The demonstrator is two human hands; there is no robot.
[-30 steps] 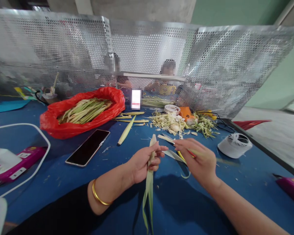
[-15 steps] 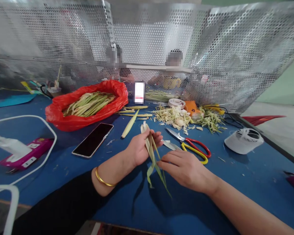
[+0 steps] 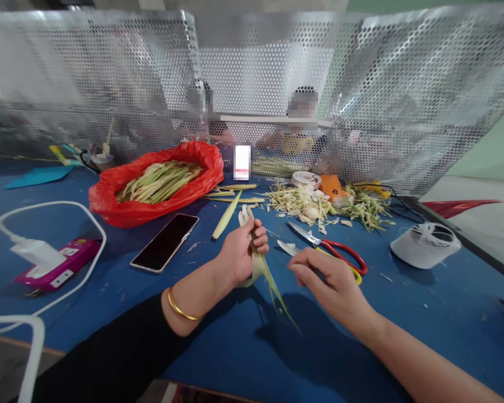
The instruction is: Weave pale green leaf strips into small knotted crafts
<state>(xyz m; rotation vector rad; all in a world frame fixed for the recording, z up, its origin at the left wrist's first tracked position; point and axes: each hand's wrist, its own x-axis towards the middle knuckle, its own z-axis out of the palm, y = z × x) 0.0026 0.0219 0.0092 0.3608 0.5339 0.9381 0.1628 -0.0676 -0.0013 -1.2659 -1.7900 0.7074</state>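
My left hand [image 3: 241, 252] is closed around a pale green leaf stalk [image 3: 260, 268] whose split strips hang down toward the blue table [image 3: 319, 347]. My right hand [image 3: 325, 282] hovers just right of the stalk, fingers loosely curled with nothing visible in them. Red and yellow handled scissors [image 3: 331, 252] lie on the table right behind the right hand. A red plastic bag [image 3: 151, 193] filled with green strips sits at the back left.
A black phone [image 3: 166, 242] lies left of my hands. A pink device [image 3: 52, 268] with a white cable is at far left. Leaf trimmings [image 3: 315, 204] are piled at the back, a white fan [image 3: 424, 246] stands at right. Two people sit behind the perforated metal screen [image 3: 382, 101].
My right hand put the scissors down on the table, pulled at the stalk's strips, then came away to the right. My left hand closed tighter around the stalk.
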